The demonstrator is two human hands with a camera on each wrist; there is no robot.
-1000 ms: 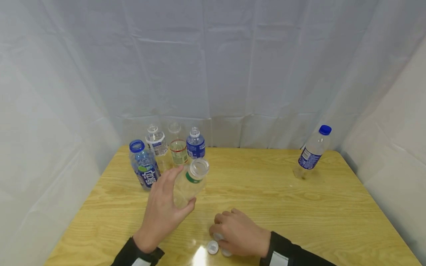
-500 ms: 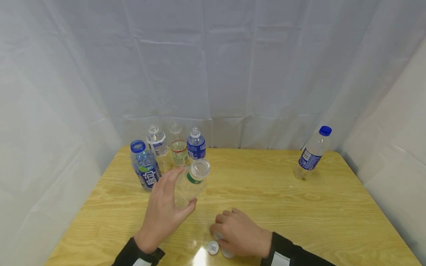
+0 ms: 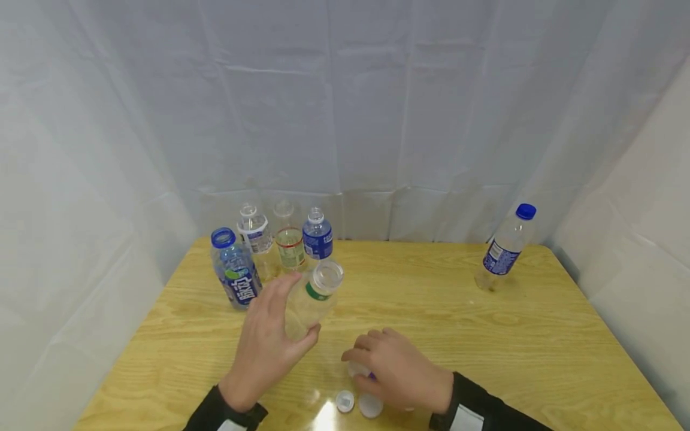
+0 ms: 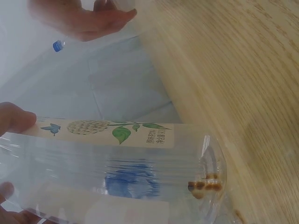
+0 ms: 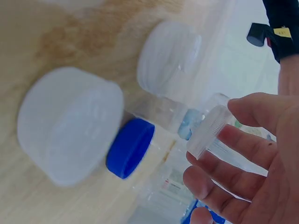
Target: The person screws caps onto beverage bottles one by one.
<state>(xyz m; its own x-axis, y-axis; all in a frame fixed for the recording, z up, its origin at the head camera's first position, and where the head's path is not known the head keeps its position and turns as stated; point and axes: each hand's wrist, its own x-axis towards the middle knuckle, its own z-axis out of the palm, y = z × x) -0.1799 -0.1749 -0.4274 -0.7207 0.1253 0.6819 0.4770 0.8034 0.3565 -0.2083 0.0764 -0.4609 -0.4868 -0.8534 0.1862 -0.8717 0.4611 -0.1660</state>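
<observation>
My left hand (image 3: 272,341) grips a clear plastic bottle (image 3: 309,305) with a green neck band and no cap, tilted up to the right over the table. In the left wrist view the bottle (image 4: 88,163) shows a label with a plant drawing and brown spots near its base. Low over the front of the table, my right hand (image 3: 399,371) pinches a translucent cap (image 5: 208,133) between thumb and fingers. Below it on the table are a large white cap (image 5: 70,123), a blue cap (image 5: 130,148) and another whitish cap (image 5: 168,58).
At the back left stand several uncapped bottles: a blue one (image 3: 234,272), a clear one (image 3: 256,233), one with a green label (image 3: 290,242) and a blue-labelled one (image 3: 318,236). A blue-capped bottle (image 3: 504,248) stands back right. White sheeting (image 3: 377,120) surrounds the wooden table (image 3: 485,347).
My right hand has lifted slightly and shifted right, with a translucent cap now showing in its fingers and a white cap uncovered below. The held bottle has moved slightly right and down.
</observation>
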